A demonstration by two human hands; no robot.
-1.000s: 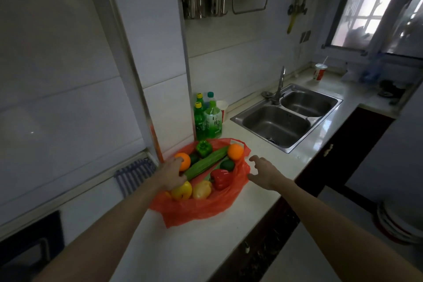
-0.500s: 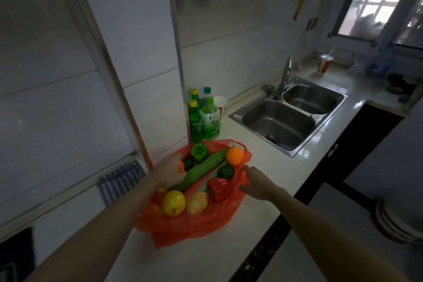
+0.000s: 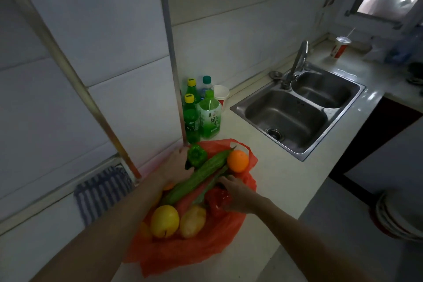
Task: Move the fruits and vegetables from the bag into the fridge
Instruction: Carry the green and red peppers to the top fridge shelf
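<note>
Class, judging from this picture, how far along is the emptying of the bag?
Done: nothing visible; the bag holds the cucumber, orange and yellow apple. In hand: the left hand touches the green pepper, the right hand rests on the red pepper, neither lifted. Left: moving everything.

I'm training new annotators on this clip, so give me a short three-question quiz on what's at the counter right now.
1. How many basins has the sink?
2. Which item is the right hand on? A) red pepper B) faucet C) paper cup
3. True or false: the orange lies on the open bag.
Key: 1 two; 2 A; 3 true.
</note>
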